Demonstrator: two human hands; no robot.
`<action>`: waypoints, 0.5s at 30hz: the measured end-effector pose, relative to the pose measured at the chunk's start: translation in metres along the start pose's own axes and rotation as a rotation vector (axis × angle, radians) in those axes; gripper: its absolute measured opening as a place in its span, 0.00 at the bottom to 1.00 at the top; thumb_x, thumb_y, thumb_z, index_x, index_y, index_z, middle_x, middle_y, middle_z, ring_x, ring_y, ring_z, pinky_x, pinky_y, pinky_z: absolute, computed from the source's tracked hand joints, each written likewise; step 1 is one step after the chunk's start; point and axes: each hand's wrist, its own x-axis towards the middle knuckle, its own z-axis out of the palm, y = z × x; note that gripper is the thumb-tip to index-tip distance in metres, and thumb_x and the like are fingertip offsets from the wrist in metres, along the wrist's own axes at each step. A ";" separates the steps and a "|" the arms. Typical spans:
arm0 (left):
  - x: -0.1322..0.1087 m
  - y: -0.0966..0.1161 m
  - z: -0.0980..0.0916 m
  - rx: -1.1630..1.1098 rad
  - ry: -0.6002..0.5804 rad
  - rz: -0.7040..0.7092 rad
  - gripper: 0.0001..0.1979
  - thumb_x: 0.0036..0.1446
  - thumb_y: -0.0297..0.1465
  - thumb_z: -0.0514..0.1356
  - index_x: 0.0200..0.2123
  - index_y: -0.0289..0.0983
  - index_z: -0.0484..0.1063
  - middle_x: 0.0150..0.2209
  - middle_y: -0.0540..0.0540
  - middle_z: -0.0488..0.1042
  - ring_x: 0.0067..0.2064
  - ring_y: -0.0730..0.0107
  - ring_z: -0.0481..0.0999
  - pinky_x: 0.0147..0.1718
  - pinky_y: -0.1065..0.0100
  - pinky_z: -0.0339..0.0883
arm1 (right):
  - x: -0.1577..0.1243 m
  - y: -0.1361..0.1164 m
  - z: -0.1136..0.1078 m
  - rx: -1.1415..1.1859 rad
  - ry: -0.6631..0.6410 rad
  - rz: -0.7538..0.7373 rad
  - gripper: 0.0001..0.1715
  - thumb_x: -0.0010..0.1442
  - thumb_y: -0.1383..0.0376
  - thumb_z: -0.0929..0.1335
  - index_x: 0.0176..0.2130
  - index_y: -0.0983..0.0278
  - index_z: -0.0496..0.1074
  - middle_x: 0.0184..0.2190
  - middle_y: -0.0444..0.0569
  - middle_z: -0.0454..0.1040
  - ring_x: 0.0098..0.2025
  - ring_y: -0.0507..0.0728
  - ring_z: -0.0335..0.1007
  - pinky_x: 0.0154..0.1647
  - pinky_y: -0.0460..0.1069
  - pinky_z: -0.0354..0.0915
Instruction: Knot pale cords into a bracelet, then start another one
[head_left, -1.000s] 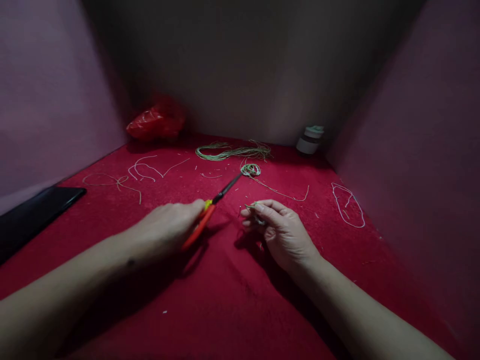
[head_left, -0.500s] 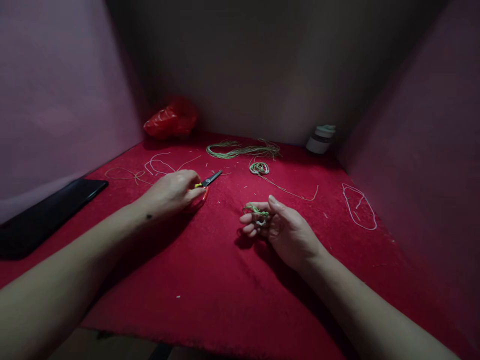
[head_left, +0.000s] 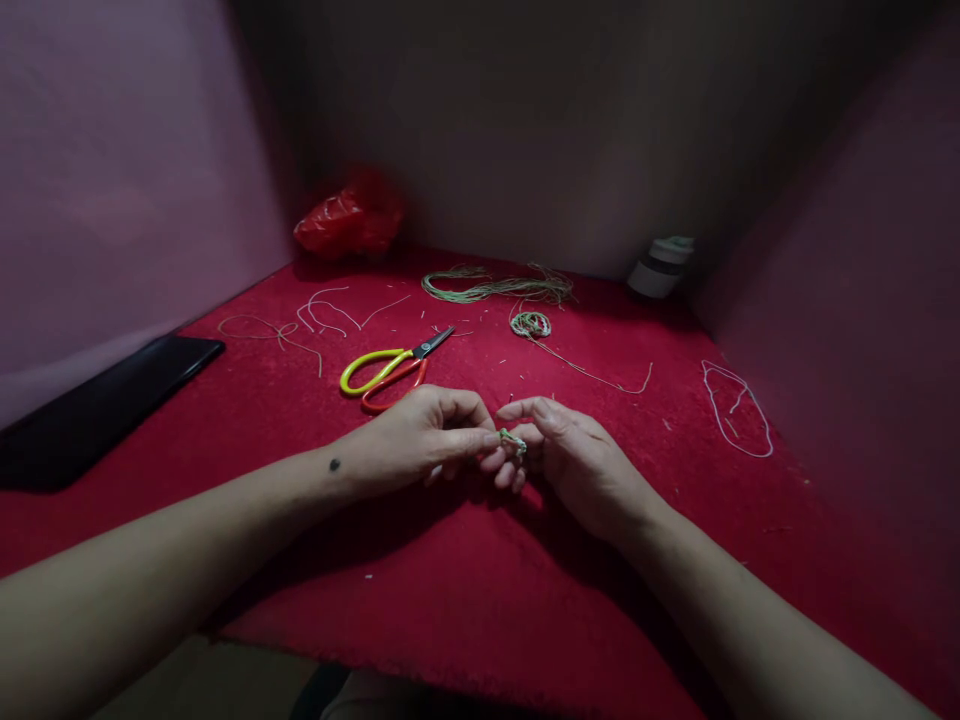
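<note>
Between my two hands is a small piece of braided green and white cord (head_left: 514, 443). My left hand (head_left: 431, 430) pinches its left end between thumb and fingertips. Curled fingers of my right hand (head_left: 581, 450) hold the other part, and much of it is hidden among them. Just beyond my left hand lies a pair of scissors (head_left: 400, 371) with one yellow and one red handle, blades slightly apart and pointing away to the right. Farther off rests a coiled green and white braided cord (head_left: 530, 324) with a long loose tail.
Behind lies a bundle of green cords (head_left: 495, 288). A red plastic bag (head_left: 351, 222) and a white jar (head_left: 660, 268) stand at the back. Loose pale string (head_left: 326, 312) is at left, a white string loop (head_left: 739, 408) at right. A black phone-like object (head_left: 109, 405) lies far left on the red cloth (head_left: 450, 620).
My left hand has let go of the scissors, leaving them on the cloth, and moved right to the braided cord in my right hand. The camera view has shifted slightly.
</note>
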 end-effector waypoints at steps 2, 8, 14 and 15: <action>-0.001 0.002 -0.001 0.006 -0.005 0.000 0.14 0.57 0.39 0.55 0.30 0.33 0.66 0.27 0.49 0.71 0.21 0.83 0.62 0.18 0.78 0.55 | 0.000 0.000 0.000 -0.008 -0.004 0.006 0.19 0.58 0.53 0.65 0.40 0.66 0.66 0.27 0.50 0.75 0.26 0.53 0.71 0.30 0.48 0.63; -0.004 -0.001 -0.008 -0.147 0.013 -0.021 0.13 0.56 0.39 0.57 0.29 0.34 0.64 0.18 0.54 0.62 0.18 0.84 0.56 0.15 0.79 0.49 | 0.000 0.002 -0.004 -0.091 0.023 0.011 0.14 0.56 0.62 0.68 0.41 0.66 0.66 0.27 0.50 0.76 0.19 0.48 0.66 0.19 0.43 0.58; -0.002 -0.007 -0.014 -0.425 -0.101 -0.103 0.09 0.56 0.34 0.57 0.29 0.35 0.63 0.24 0.51 0.70 0.15 0.84 0.58 0.11 0.80 0.47 | 0.000 0.001 -0.006 -0.140 0.046 0.001 0.15 0.53 0.67 0.70 0.41 0.67 0.66 0.26 0.49 0.76 0.18 0.47 0.63 0.17 0.42 0.57; -0.001 -0.007 -0.014 -0.450 -0.118 -0.112 0.08 0.56 0.33 0.57 0.30 0.35 0.63 0.27 0.49 0.71 0.15 0.84 0.59 0.10 0.80 0.48 | -0.001 0.001 -0.006 -0.140 0.049 0.002 0.15 0.52 0.67 0.70 0.41 0.67 0.66 0.26 0.49 0.76 0.18 0.47 0.63 0.17 0.42 0.57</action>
